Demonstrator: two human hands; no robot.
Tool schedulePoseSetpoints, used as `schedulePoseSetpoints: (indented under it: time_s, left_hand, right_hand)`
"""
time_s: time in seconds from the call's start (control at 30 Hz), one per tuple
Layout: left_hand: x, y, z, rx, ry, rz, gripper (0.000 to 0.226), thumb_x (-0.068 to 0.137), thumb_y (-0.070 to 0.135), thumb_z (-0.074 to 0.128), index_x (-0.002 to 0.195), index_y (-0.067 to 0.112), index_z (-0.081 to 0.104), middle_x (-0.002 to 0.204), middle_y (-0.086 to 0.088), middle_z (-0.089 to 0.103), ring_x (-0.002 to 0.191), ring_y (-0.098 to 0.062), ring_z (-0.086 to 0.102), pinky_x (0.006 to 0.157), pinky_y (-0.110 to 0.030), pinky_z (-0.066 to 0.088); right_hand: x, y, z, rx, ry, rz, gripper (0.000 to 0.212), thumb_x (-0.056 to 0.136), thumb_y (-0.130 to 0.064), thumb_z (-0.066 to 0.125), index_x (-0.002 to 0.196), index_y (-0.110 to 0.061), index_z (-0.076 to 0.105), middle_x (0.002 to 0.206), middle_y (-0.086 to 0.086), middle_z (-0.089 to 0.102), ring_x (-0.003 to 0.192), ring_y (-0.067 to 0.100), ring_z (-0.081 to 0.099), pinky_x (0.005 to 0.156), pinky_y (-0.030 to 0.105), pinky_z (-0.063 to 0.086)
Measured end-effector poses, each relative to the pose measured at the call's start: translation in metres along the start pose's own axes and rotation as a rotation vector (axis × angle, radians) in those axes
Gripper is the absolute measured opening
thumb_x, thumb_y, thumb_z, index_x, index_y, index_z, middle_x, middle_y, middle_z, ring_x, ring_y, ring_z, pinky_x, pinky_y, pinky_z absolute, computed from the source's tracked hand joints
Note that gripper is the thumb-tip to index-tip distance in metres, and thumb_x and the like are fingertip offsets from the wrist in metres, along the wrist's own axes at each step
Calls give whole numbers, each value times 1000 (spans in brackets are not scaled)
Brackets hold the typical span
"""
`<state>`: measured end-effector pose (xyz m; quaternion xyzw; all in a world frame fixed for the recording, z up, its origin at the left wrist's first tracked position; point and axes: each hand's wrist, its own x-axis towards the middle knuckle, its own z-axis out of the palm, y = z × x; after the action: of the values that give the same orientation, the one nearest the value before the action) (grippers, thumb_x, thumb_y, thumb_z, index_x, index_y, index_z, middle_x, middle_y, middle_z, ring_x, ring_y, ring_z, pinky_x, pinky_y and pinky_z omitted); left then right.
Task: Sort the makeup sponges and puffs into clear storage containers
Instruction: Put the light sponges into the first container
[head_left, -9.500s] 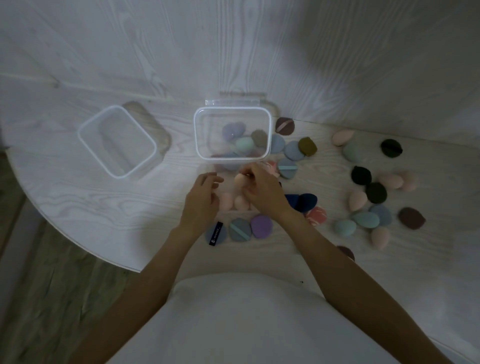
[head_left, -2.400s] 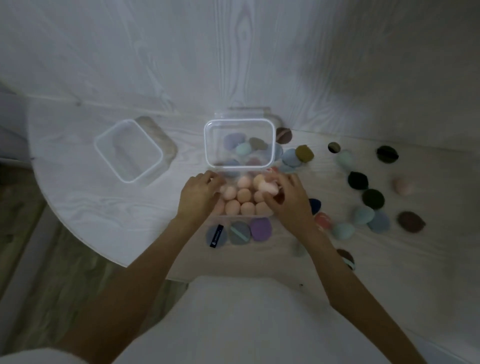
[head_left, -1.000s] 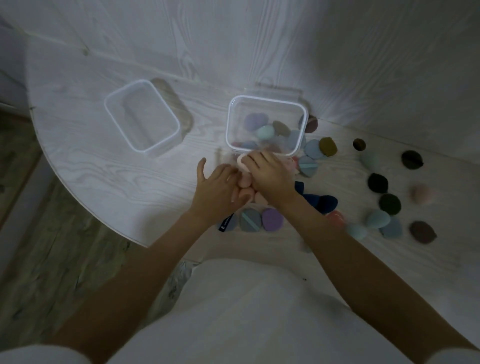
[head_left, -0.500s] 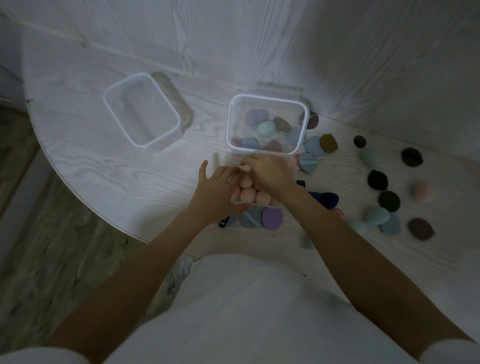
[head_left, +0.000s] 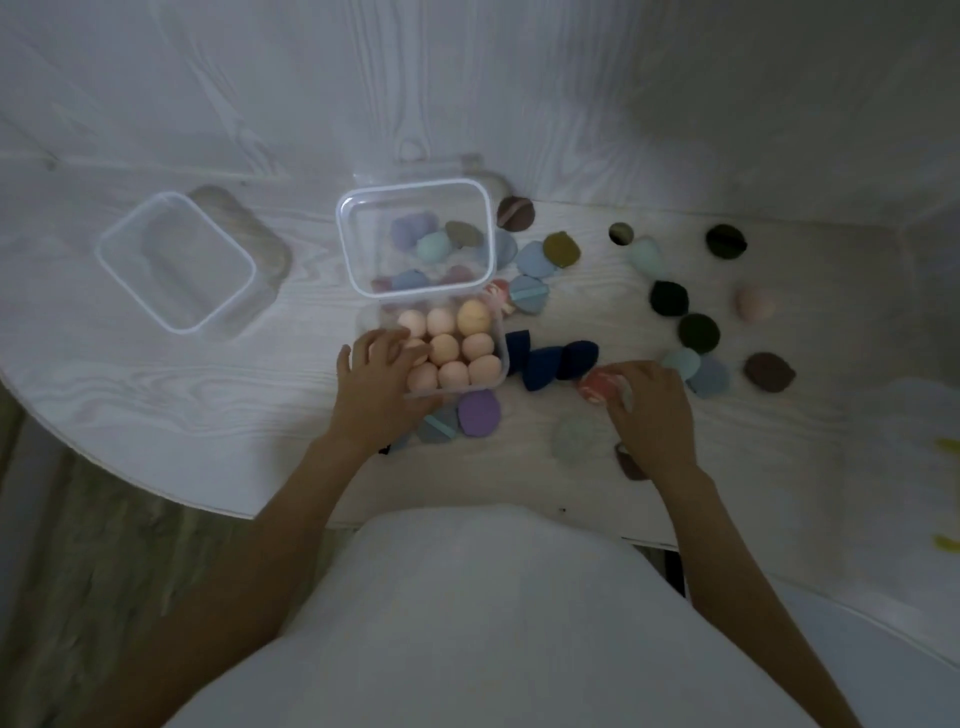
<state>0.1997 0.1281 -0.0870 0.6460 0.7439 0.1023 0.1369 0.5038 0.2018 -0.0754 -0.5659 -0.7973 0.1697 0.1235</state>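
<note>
So the peach sponges (head_left: 449, 345) are basically done, packed in rows in the small clear container (head_left: 498, 332) right under the fingertips of the left hand (head_left: 376, 387), which rests on it with relaxed fingers, steadying rather than gripping. The right hand (head_left: 649, 410) is off to the side, fingers curled around a pink-red marbled sponge (head_left: 597, 387) on the desk (head_left: 156, 374). Looks like the next colour group is starting. It'll need lifting over to the bigger container (head_left: 415, 236) just beyond the left hand, or the empty container (head_left: 174, 260) further left.
</note>
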Motion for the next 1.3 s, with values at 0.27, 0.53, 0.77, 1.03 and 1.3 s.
schedulePoseSetpoints:
  time_s: [0.27,0.53,0.77,1.03,1.3]
  left_hand:
    - [2,17,7,60,13,-8,67,68,68,49,106,15,62,122,-14,56,115,-43,46,90,-57,39]
    - [21,82,-7,166,119,127,57,70,57,47,100,13,66,97,-13,65,91,-35,59,81,-44,43]
    - [60,126,10,7,-45,58,38,83,30,62,118,16,59,117,-9,59,108,-31,46,88,-39,36]
    - [63,115,21,-17,-78,152,30,81,23,61,110,19,63,114,-5,61,102,-28,53,82,-35,42]
    - [23,91,-7,-253,79,310,28,86,24,52,106,10,66,116,-7,62,108,-17,51,95,-22,35]
  right_hand:
    - [-29,29,-9,143,63,70,31,83,-13,50,110,-4,63,111,17,63,102,30,54,95,20,27]
    - [36,89,-46,76,167,215,24,87,-9,52,108,-4,62,112,19,61,100,36,54,89,32,35]
    - [90,149,-55,42,31,346,32,95,-19,48,125,-17,56,150,15,26,130,34,32,108,37,25]
    - [91,118,-67,381,46,231,22,93,-16,51,114,-14,57,109,12,61,93,19,54,82,30,43]
    - [48,-30,-38,723,-146,25,58,79,-7,67,128,-18,39,112,-1,46,94,11,51,77,17,46]
